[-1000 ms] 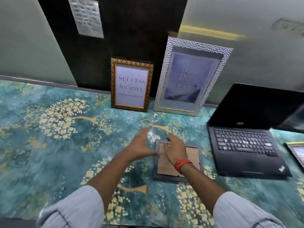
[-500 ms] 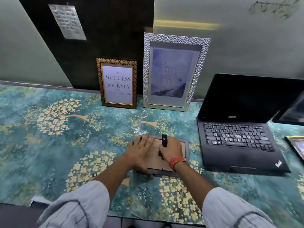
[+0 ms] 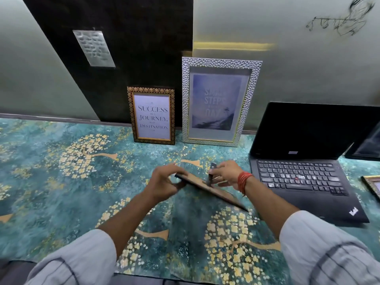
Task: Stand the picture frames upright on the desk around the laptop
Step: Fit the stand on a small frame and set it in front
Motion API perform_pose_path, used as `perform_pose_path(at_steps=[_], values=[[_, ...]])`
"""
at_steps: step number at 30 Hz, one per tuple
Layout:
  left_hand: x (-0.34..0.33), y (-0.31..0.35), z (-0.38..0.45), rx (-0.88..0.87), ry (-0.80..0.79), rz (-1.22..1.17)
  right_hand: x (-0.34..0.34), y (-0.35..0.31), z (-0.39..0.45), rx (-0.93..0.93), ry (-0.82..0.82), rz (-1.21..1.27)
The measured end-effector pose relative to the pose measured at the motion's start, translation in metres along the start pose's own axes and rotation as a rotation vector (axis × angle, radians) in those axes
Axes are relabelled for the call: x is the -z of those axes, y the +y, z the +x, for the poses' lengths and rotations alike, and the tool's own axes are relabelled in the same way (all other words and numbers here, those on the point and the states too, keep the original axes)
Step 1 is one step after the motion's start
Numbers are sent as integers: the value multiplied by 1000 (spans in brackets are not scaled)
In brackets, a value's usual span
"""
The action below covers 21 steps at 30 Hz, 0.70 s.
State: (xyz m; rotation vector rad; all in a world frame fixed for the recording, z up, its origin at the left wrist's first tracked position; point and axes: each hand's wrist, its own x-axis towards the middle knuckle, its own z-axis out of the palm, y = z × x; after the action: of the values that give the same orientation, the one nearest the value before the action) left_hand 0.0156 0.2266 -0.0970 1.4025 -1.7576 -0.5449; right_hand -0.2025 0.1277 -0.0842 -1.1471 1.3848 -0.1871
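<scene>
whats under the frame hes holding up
Under the tilted frame, held by the left hand and right hand, only the patterned desk cover shows. The frame's picture side faces down, so it cannot be seen.

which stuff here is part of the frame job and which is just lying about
Job: small frame held by left hand and right hand; gold frame; silver frame; frame at right edge; laptop.
Lying about: wall plaque; wall scribble.

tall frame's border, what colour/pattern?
Silver frame: scale-textured border, thin gold inner edge. Head view.
</scene>
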Motion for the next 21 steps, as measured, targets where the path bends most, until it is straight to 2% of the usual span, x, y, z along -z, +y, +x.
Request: perform_pose_path(at_steps=[5, 8, 11, 16, 18, 21], values=[[-2, 9, 21, 330, 27, -268, 15, -12, 2, 128, -120, -106], [-6, 12, 25, 417, 5, -391, 26, -20, -7, 77, -196, -164], [-11, 14, 25, 490, 23, -505, 39, -28, -15, 123, -34, -228], [-20, 0, 20, 618, 105, -597, 55, 0, -9, 223, 240, 329], [-23, -3, 21, 684, 145, -654, 52, 15, -5, 211, 266, 397], [-25, -5, 27, 728, 132, -659, 39, 31, 1, 194, 274, 324]])
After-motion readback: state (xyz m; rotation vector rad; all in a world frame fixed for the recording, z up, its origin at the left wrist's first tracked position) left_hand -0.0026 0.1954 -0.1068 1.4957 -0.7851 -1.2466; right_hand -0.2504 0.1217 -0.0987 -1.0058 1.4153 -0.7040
